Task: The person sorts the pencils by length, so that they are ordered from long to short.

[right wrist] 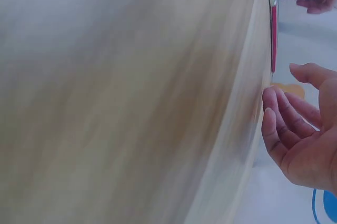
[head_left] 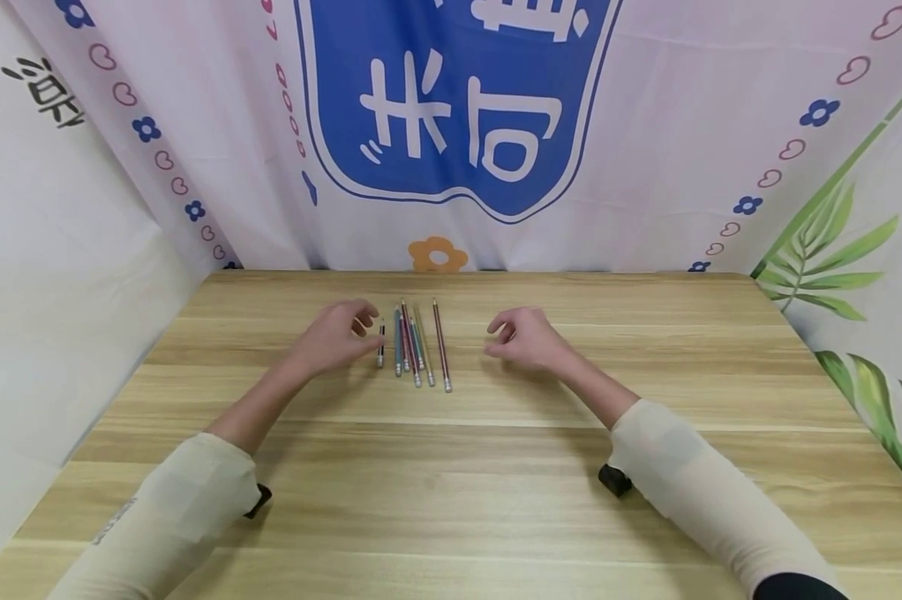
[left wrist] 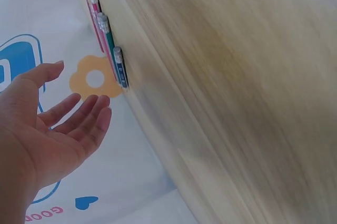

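Note:
Several pencils lie in a loose group on the wooden table, their eraser ends pointing toward me in the head view. A short black pencil (head_left: 381,354) is at the group's left, and a long dark red pencil (head_left: 442,348) at its right; blue ones, such as the blue pencil (head_left: 398,342), lie between them. My left hand (head_left: 338,337) hovers beside the black pencil, thumb overlapping it in this view, fingers loosely bent around nothing. To the right of the red pencil, my right hand (head_left: 529,337) hangs apart from the group, its relaxed fingers also holding nothing.
The wooden table (head_left: 436,492) ends at the back against a printed curtain (head_left: 646,167) with a blue emblem and an orange flower. White cloth (head_left: 68,333) borders the left side, and leaf-patterned cloth (head_left: 834,250) hangs at the right.

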The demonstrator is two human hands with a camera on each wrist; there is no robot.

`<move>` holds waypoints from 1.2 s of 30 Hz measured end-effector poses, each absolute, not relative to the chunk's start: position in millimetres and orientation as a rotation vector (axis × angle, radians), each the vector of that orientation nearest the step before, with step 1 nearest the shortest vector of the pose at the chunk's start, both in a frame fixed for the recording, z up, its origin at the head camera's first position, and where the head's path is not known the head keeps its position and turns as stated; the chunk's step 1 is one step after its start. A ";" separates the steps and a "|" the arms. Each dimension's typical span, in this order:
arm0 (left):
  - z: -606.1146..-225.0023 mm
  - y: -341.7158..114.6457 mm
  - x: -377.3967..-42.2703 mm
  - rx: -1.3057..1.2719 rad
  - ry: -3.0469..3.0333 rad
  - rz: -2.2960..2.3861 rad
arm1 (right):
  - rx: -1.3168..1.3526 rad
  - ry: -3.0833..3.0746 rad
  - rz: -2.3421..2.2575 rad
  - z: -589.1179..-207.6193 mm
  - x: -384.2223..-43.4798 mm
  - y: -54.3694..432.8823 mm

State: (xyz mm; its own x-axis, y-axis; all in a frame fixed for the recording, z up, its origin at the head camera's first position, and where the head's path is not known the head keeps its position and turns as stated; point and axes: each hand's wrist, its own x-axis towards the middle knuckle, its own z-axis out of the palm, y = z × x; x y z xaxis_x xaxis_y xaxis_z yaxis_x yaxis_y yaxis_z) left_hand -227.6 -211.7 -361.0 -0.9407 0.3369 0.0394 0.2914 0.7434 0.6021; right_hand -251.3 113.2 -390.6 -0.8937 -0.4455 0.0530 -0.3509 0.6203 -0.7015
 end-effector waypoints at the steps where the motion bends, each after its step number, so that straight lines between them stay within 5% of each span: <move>1: -361.8 -211.1 -227.7 0.526 2.859 0.988 | -0.666 2.702 -1.129 -390.7 -251.4 110.1; 36: -370.8 -181.4 -213.6 0.468 2.697 1.128 | -0.448 2.540 -1.182 -390.2 -236.8 36.2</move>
